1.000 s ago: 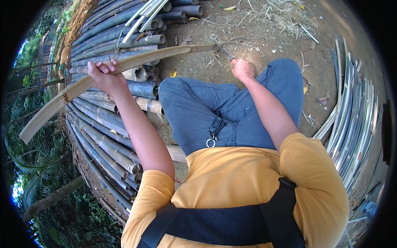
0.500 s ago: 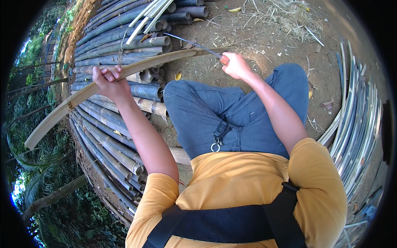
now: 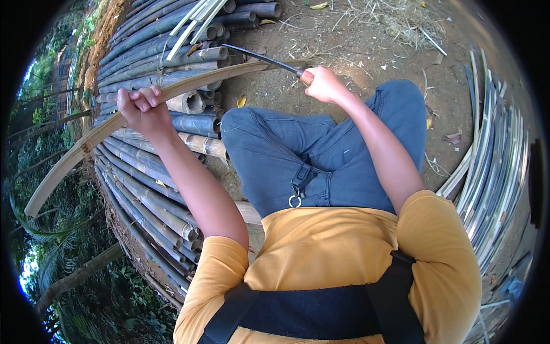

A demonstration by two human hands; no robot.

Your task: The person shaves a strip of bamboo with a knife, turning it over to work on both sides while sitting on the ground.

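Note:
A long, pale split bamboo strip (image 3: 195, 81) slants across the upper left of the head view, its near end hanging out over the left side. My left hand (image 3: 143, 114) is closed around the strip's middle, fingers curled over it. My right hand (image 3: 325, 86) grips the brown wooden handle of a knife (image 3: 275, 62). The dark, slim blade points up and to the left, across the strip near its far end. Whether blade and bamboo touch, I cannot tell.
Stacked dark bamboo poles (image 3: 166, 166) lie along the left, with several pale strips (image 3: 197, 20) on top. A bundle of thin split strips (image 3: 495, 155) rests at the right. Shavings (image 3: 395, 23) litter the dirt ahead. Trees and foliage stand at far left.
The bamboo strip and my left hand have shifted slightly left. The knife has turned a little, showing more of its blade's breadth, and my right hand has moved slightly left and up.

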